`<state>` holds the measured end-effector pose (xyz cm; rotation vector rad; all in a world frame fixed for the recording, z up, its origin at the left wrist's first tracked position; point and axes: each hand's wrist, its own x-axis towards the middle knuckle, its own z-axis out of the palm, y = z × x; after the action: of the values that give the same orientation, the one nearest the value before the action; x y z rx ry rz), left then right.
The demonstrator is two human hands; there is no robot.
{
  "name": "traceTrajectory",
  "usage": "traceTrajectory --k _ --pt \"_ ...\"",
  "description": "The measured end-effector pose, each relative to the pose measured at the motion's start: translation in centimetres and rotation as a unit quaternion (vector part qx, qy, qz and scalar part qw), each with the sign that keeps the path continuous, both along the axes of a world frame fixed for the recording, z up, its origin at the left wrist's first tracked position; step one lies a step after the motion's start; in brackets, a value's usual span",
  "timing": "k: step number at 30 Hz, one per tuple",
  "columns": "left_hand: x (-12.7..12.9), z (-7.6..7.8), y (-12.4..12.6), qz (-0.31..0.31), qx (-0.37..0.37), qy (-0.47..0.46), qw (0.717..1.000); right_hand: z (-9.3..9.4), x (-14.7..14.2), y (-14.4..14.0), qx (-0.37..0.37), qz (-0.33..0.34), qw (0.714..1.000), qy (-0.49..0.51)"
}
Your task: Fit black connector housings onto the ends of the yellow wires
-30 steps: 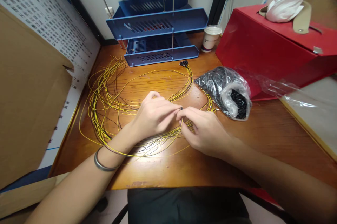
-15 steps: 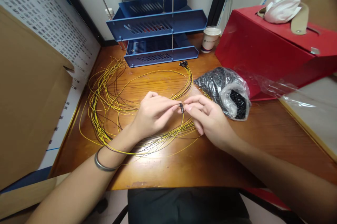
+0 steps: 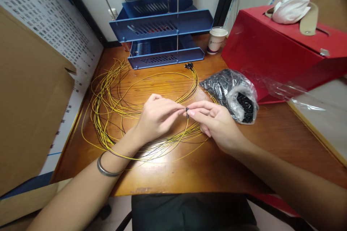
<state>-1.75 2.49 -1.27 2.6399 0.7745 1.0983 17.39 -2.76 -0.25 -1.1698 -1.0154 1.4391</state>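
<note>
Over the middle of a wooden desk, my left hand and my right hand meet fingertip to fingertip. Between them sits a small black connector on the end of a thin yellow wire. Both hands pinch at this wire end. The wire hangs down into a loose coil of yellow and black wires spread across the desk's left half. A bundle of wire ends with black connectors lies further back. A clear plastic bag of small black parts rests just right of my right hand.
A blue stacked letter tray stands at the back, a paper cup beside it. A red box with white tissue fills the right. Cardboard and a printed sheet line the left. A clear-wrapped board lies at the far right.
My right hand has lifted from low on the wire and moved up and right, so its fingertips now meet the left hand's at the black connector. The left hand has barely moved.
</note>
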Motion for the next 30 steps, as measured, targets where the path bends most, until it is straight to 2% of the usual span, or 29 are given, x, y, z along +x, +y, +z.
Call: traceTrajectory --k 12,26,30 --pt "-0.16 -0.17 0.10 -0.019 0.084 0.009 0.996 -0.14 -0.01 -0.06 -0.003 -0.016 1.000 0.001" --pt "-0.29 -0.07 0.07 -0.024 0.081 0.008 0.996 -0.15 -0.09 -0.24 -0.005 -0.008 1.000 0.005" --pt "-0.11 0.07 -0.07 -0.011 0.057 0.004 0.998 0.00 -0.13 -0.17 -0.009 -0.001 1.000 -0.004"
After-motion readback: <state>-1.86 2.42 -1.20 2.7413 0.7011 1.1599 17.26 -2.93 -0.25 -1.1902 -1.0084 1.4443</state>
